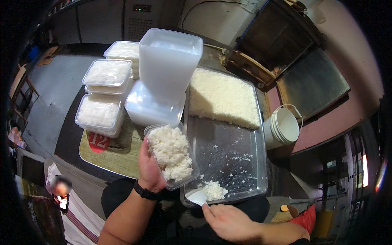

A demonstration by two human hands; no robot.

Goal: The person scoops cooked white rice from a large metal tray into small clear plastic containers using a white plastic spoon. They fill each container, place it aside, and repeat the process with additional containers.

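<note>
My left hand [150, 168] grips a clear plastic container [196, 173] heaped with cooked white rice [170, 150], tilted over the left edge of a metal tray [261, 171]. In my right hand [228, 219] is a white plastic rice paddle [197, 196], its blade at the tray's near left corner. The blade touches a small mound of rice [216, 190] there. A thick rectangular slab of rice [225, 95] fills the far part of the tray. Loose grains lie scattered over the tray's bare bottom in between.
Stacked lidded containers of rice [99, 113] stand at the left, beside tall nested plastic containers [170, 61]. They rest on a wooden tabletop [119, 162] with a red numbered disc [99, 141]. A white bucket [281, 127] stands right of the tray. A person holding a phone [62, 200] is at lower left.
</note>
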